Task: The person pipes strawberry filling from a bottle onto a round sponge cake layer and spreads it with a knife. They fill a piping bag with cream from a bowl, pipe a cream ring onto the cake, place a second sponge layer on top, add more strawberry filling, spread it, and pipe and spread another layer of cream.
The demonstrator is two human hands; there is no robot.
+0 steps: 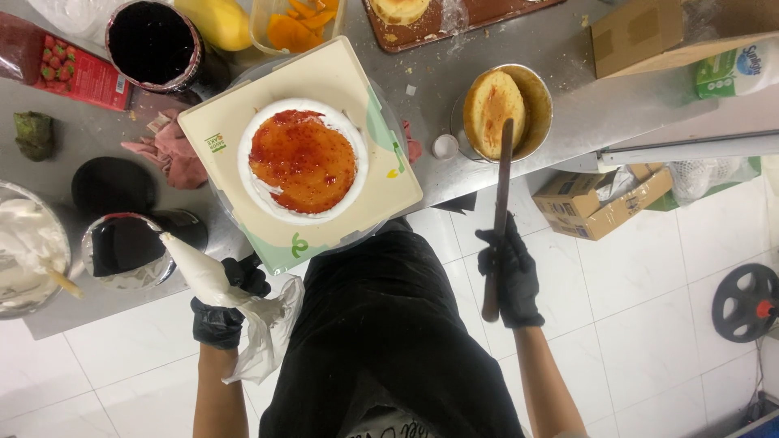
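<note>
The left hand (221, 312) grips a cream-filled piping bag (203, 272) below the bench (568, 113), the right hand (510, 276) clasps a long knife (501, 211), seemingly near the jam-topped cake (303, 160).

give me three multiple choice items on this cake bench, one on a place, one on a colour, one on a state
1. Where does the cake sit?
A. on a square board on the steel table
B. inside the metal bowl
C. on the floor tiles

2. What colour are the gloves on both hands?
A. white
B. black
C. blue

3. What is the state of the cake's top?
A. bare sponge
B. covered all over in white cream
C. spread with red jam

Answers:
1 A, the cake rests on the pale square board on the table.
2 B, the left hand holding the piping bag and the right hand holding the long knife wear black gloves.
3 C, a glossy red layer covers the top, with white only around the rim.
</note>
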